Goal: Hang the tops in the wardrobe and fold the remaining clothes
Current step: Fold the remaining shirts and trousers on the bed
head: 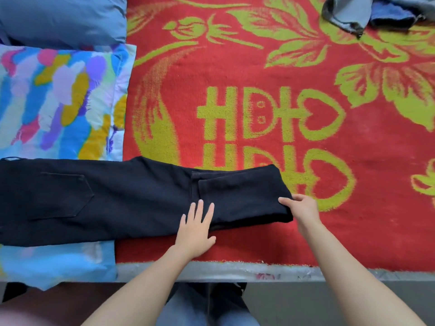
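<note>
From the head camera, a pair of black trousers [117,201] lies lengthwise across the near part of the bed. It runs from the left edge of the picture, over a bright patchwork-coloured quilt [58,95], onto a red blanket [259,78] patterned with yellow-green flowers and hearts. The cloth is dark, matte and mostly smooth. A pointed patch pocket [68,194] shows on the left part. On the right, the trousers are doubled back on themselves, making a thicker layered end with a seam and a hem edge visible on top.

The left hand [196,228] lies flat on the trousers near their lower edge, palm down. Its fingers [200,208] are straight and slightly spread, pressing the cloth just left of the doubled part. The right hand [303,209] holds the folded right end. The thumb [286,202] lies on top of the cloth and the other fingers are curled beneath the edge, pinching the layers.

A plain blue pillow [61,17] sits at the top left, beyond the quilt. At the top right corner, well apart from the trousers, a small heap of grey and blue clothes [367,12] rests on the blanket. A grey bed edge [235,271] runs along the near side, and below it are the person's legs in blue jeans [207,309].
</note>
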The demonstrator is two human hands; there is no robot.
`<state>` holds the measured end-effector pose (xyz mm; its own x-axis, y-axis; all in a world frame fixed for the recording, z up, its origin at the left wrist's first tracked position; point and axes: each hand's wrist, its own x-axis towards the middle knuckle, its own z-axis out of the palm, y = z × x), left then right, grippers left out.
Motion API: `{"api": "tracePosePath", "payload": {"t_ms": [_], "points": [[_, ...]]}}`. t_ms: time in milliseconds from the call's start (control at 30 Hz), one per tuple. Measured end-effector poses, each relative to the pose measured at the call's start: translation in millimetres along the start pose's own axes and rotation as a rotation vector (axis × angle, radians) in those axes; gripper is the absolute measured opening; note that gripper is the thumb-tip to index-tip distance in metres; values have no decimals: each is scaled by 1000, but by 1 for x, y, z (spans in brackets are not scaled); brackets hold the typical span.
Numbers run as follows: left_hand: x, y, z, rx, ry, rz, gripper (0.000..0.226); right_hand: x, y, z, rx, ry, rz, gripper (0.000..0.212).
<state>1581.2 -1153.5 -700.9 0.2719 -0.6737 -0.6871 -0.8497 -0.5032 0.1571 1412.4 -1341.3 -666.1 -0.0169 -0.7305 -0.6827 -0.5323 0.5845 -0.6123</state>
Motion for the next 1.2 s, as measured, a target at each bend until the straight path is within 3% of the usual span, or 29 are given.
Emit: {"api": "tracePosePath", "payload": {"t_ms": [67, 233, 433, 500, 600, 667, 700, 767, 867, 967, 1100, 1200], "points": [[2, 19, -4, -16, 12, 49, 91, -1, -20, -14, 22, 98, -49, 8], [10, 73, -5, -157, -71, 150, 91, -18, -47, -46, 13, 352, -128, 15], [-14, 56, -10, -296, -46, 148, 78, -68, -70, -1, -224, 302, -426, 25], [-21, 27, -12, -612, 1, 89, 70, -91, -72, 33, -286, 250, -565, 25], [-25, -19, -24, -1553, 61, -233, 49, -125, -62, 89, -334, -4, -725, 26], [-21, -48, -26, -2019, 75, -380, 50, -135, -44, 116, -394, -276, -663, 33], [-21, -59, -26, -2108, 61, -402, 51, -133, -32, 123, -452, -366, -604, 38], [-21, -73, -25, -1994, 39, -408, 45, -123, -12, 125, -540, -370, -519, 42], [-13, -77, -19, -1605, 100, -478, 42, -102, 5, 109, -655, -175, -398, 44], [-5, -71, -26, -1554, 199, -494, 29, -80, 11, 95, -757, -94, -302, 51], [-10, -72, -17, -1466, 420, -549, 17, -54, 17, 90, -538, -185, -104, 72], [-29, -79, 7, -1125, 381, -652, 37, -53, 21, 96, -336, -263, -23, 73]]}}
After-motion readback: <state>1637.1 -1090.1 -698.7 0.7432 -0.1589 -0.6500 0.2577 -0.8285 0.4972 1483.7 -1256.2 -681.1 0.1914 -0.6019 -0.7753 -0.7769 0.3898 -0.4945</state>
